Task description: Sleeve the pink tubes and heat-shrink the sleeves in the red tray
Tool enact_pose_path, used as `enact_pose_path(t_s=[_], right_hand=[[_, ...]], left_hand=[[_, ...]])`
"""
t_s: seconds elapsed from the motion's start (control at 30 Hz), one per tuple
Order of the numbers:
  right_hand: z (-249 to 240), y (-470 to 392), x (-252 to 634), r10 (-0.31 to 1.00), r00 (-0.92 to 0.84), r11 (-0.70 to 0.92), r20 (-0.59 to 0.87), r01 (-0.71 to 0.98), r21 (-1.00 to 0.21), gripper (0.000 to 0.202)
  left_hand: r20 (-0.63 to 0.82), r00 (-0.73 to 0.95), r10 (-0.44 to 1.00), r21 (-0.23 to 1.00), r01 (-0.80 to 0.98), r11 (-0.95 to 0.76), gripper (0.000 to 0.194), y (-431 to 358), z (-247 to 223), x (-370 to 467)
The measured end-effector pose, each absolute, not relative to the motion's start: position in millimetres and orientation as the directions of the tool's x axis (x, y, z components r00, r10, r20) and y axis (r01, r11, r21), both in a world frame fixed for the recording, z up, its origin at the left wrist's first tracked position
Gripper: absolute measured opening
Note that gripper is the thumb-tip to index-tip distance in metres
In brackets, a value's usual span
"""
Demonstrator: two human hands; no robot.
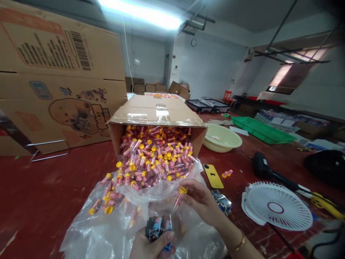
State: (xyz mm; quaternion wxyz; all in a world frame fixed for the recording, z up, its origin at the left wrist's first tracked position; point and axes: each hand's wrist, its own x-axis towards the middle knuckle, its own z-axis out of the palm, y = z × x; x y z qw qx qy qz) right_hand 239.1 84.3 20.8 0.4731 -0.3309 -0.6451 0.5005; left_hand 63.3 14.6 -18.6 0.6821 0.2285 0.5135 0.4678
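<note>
Head view: our right hand [198, 199] pinches a clear yellow-capped plastic tube [179, 198], long axis slanting down-left toward the small dark printed packets [159, 227] gripped in our left hand [151, 246], near the red tabletop's [48, 194] front edge.

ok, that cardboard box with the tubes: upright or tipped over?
Tipped on its side. The box has its taped face up and its open mouth toward the camera, with yellow-capped tubes spilling out onto the plastic bag.

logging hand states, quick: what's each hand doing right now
Left hand: closed on a small dark packet.
Right hand: closed, fingertips pinching a clear tube with a yellow cap.
</note>
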Motion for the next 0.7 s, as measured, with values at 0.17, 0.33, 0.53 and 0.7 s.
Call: enact_pose_path(t_s=[0.17,0.33,0.53,0.7], right_hand=[[46,86,232,0.809,-0.417,0.503,0.415,0.123,-0.855,0.006],[49,89,227,0.778,-0.485,0.506,0.400,0.105,-0.856,0.005],[31,91,225,0.865,-0.423,0.290,0.268,-0.013,-0.957,0.014],[16,80,223,0.893,-0.431,0.106,0.132,-0.083,-0.991,0.022]], left_hand=[[-0.452,0.074,0.889,0.837,-0.309,0.451,0.041,12,-17,65],[-0.470,0.071,0.880,0.832,-0.296,0.469,0.044,12,-21,66],[-0.514,0.057,0.856,0.802,-0.323,0.503,0.052,10,-15,67],[-0.536,0.072,0.841,0.729,-0.462,0.505,0.055,11,2,72]])
